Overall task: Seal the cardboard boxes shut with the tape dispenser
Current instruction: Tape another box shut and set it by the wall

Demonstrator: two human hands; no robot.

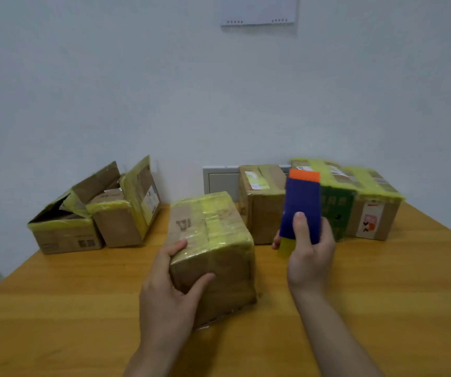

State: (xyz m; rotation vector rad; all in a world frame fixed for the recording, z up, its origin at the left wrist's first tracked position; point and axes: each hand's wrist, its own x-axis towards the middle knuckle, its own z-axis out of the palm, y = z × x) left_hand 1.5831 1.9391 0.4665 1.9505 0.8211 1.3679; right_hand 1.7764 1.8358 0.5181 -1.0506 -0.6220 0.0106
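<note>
L hand (168, 289) grips near corner of taped box (213, 251) mid-table (382, 308), R hand (310, 254) curled round blue tape dispenser (302, 210) held upright just right of box.

Reaches in from the lower edge with both bare forearms, the left angled up toward the centre, the right rising from the lower right. Grips the near left corner of the taped cardboard box (216, 240) with the left hand (171, 287), thumb on the near face, fingers along the left side. Holds the tape dispenser (302, 202) raised upright in the right hand (312, 259), thumb laid up its blue face, fingers wrapped behind.
</note>
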